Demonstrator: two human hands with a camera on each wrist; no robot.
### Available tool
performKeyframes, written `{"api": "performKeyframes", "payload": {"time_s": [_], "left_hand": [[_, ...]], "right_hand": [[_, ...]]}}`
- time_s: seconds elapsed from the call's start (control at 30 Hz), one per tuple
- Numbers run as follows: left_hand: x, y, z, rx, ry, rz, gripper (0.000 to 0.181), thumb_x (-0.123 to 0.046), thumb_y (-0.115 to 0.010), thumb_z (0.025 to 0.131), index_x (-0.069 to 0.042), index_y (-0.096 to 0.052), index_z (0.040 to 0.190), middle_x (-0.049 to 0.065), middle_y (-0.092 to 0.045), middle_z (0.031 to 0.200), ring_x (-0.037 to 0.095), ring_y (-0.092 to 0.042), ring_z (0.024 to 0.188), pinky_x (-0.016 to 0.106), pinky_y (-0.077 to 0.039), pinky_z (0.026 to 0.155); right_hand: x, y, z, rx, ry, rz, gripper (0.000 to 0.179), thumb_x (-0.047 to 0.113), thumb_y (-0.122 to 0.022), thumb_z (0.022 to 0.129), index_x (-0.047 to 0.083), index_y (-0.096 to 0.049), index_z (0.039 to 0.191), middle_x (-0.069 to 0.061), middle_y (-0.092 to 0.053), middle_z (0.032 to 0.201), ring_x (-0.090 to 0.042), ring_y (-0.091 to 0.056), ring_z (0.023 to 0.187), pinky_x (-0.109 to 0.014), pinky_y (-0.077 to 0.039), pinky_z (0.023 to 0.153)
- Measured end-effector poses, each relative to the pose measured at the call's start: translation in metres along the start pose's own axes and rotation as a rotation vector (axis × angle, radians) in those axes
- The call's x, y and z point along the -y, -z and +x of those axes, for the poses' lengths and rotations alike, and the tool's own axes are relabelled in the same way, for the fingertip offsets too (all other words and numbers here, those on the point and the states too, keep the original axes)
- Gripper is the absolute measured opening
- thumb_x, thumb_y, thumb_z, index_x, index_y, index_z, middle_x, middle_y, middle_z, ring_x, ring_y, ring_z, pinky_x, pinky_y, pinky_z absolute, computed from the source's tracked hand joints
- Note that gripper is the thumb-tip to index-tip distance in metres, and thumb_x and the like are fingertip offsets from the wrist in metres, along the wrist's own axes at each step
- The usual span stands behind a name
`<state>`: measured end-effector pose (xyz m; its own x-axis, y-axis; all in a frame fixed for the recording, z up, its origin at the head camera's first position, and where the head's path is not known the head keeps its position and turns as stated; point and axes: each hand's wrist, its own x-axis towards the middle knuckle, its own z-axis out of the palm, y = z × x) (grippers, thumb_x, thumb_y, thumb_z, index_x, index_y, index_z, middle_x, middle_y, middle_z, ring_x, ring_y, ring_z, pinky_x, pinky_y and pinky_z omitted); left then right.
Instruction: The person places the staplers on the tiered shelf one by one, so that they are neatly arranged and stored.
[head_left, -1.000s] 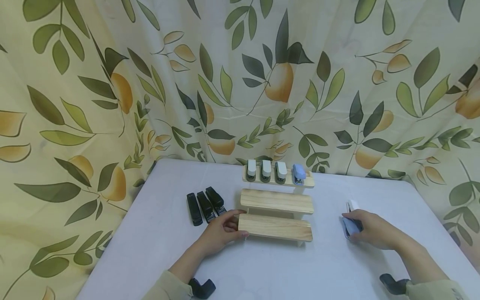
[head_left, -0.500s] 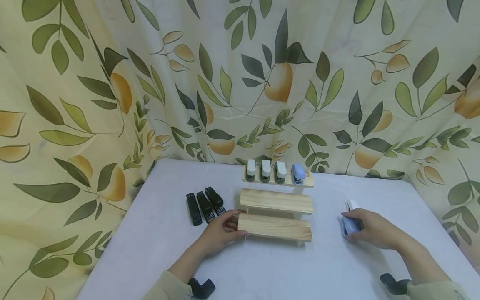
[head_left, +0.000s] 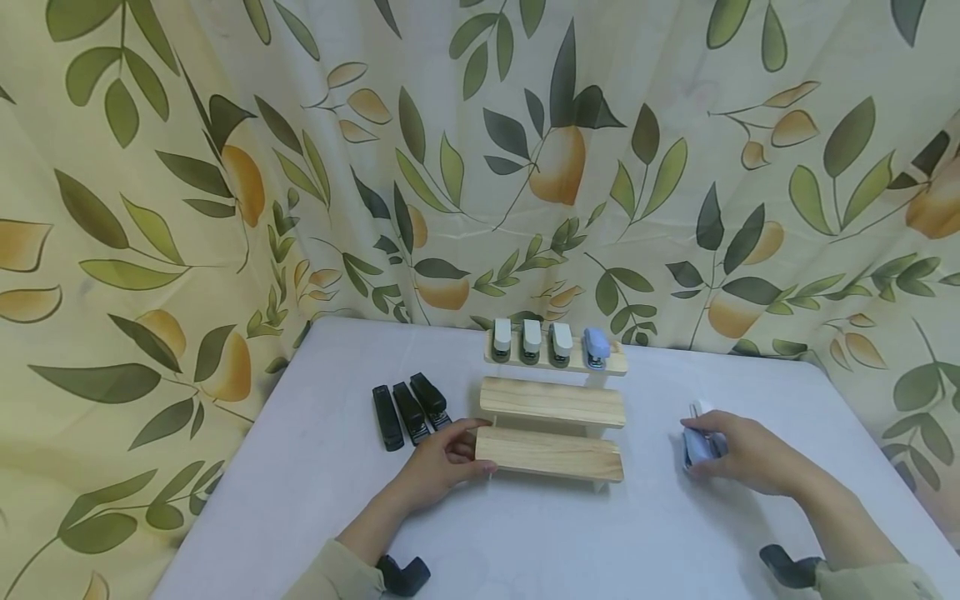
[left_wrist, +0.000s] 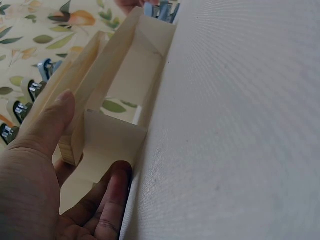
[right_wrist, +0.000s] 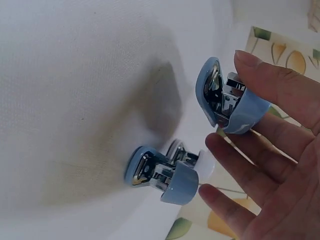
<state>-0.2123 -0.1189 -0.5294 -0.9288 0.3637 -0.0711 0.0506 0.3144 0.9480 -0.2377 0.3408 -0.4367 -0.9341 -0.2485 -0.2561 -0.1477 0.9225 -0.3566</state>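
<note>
My left hand grips the left end of the lowest board of a three-tier wooden stand. In the left wrist view its thumb lies against the wood, with the other fingers by the white end support. Over on the right, my right hand pinches a small light-blue stapler between thumb and fingers, held above the cloth. Below it in the right wrist view, a second blue stapler and a white stapler rest close together on the table.
Three white-topped staplers and a blue stapler line the top tier. The middle board is bare. Three black staplers lie left of the stand. A leaf-print curtain hangs behind the white-covered table.
My right hand has risen slightly with the blue stapler, and more blue shows under its fingers. My left hand stays on the stand.
</note>
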Motion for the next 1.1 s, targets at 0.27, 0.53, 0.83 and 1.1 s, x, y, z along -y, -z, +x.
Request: {"api": "performKeyframes", "payload": {"time_s": [0.27,0.53,0.83,1.1], "left_hand": [[0.001,0.0,0.0,-0.006,0.0,0.018,0.061,-0.045,-0.083,0.087,-0.042,-0.057,0.142,-0.004,-0.066,0.115,0.014,-0.066,0.102,0.027,-0.055,0.09],[0.002,0.0,0.001,-0.008,0.0,0.033,0.061,-0.046,-0.082,0.087,-0.043,-0.056,0.142,-0.005,-0.066,0.115,0.013,-0.066,0.103,0.029,-0.055,0.091],[0.002,-0.001,0.001,-0.005,0.007,0.023,0.061,-0.045,-0.083,0.087,-0.043,-0.056,0.142,-0.005,-0.066,0.115,0.013,-0.067,0.102,0.028,-0.056,0.091],[0.002,-0.001,0.001,-0.005,0.009,0.017,0.061,-0.045,-0.083,0.087,-0.043,-0.056,0.142,-0.004,-0.066,0.116,0.014,-0.066,0.102,0.028,-0.056,0.09]], "right_hand": [[0.004,0.001,0.0,-0.034,0.041,0.001,0.078,0.033,-0.09,0.079,0.0,-0.058,0.142,-0.035,-0.055,0.141,-0.051,-0.059,0.12,-0.068,-0.052,0.094],[0.01,0.002,-0.001,-0.059,0.074,0.014,0.078,0.034,-0.089,0.079,0.001,-0.058,0.142,-0.03,-0.058,0.139,-0.042,-0.062,0.115,-0.063,-0.055,0.092],[0.018,0.003,-0.001,-0.086,0.09,0.027,0.077,0.029,-0.091,0.078,0.001,-0.059,0.142,-0.024,-0.061,0.135,-0.046,-0.063,0.117,-0.065,-0.055,0.093],[0.023,0.003,-0.002,-0.116,0.113,0.048,0.078,0.028,-0.093,0.076,0.001,-0.059,0.141,-0.022,-0.062,0.134,-0.045,-0.064,0.117,-0.065,-0.055,0.094]]}}
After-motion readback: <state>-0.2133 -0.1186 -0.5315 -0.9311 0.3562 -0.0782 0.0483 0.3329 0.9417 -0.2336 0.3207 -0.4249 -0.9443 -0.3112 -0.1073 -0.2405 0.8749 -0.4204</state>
